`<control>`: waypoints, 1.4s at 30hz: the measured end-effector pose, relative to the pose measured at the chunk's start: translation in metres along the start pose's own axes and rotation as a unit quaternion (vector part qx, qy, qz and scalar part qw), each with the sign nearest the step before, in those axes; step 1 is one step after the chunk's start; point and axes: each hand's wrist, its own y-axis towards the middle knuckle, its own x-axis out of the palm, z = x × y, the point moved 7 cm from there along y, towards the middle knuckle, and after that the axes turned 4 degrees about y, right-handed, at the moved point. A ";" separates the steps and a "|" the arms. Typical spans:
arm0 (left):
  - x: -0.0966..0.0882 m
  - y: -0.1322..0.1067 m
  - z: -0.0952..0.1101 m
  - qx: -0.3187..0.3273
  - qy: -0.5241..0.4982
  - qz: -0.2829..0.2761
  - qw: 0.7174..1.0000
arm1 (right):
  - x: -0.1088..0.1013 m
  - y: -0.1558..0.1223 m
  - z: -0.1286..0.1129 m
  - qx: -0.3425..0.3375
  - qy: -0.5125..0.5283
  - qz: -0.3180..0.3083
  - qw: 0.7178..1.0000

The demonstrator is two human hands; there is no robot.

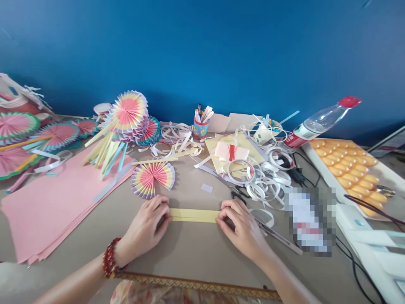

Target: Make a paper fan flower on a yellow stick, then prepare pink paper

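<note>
Though the left hand [148, 226] and right hand [243, 226] hide its ends, each grip pinching one, the yellow paper strip [194, 215] lies flat, creased lengthwise.

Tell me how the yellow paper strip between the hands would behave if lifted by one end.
Probably floppy: the yellow paper strip is long, thin and flat on the table, so the free end would droop. Likely very light. A lengthwise fold line seems to show, which may stiffen it slightly.

Pink sheets [47, 202] are lying left on the worktop [190, 249]; fans [129, 112], a pen cup [200, 127] and a bottle [318, 123] are sitting behind.
</note>
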 end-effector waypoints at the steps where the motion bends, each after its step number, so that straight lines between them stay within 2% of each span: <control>1: 0.000 0.000 0.000 0.000 -0.001 0.000 1.000 | 0.000 0.000 0.000 0.001 0.003 -0.002 1.000; 21: 0.002 0.000 -0.001 -0.011 -0.009 -0.013 1.000 | 0.000 0.001 0.003 0.018 0.029 -0.006 0.999; 24: 0.000 0.001 0.000 -0.014 -0.014 -0.007 1.000 | 0.003 0.000 -0.002 -0.006 0.022 -0.008 1.000; 32: -0.004 -0.002 0.002 -0.013 -0.026 0.015 0.999 | 0.011 -0.005 -0.024 -0.136 -0.066 -0.045 0.988; 37: -0.003 -0.003 0.003 0.009 -0.018 0.010 1.000 | 0.016 -0.006 -0.022 -0.153 -0.080 -0.063 0.983; 42: 0.003 -0.005 0.008 0.047 0.034 -0.027 0.998 | 0.017 -0.007 -0.021 -0.160 -0.101 -0.069 0.980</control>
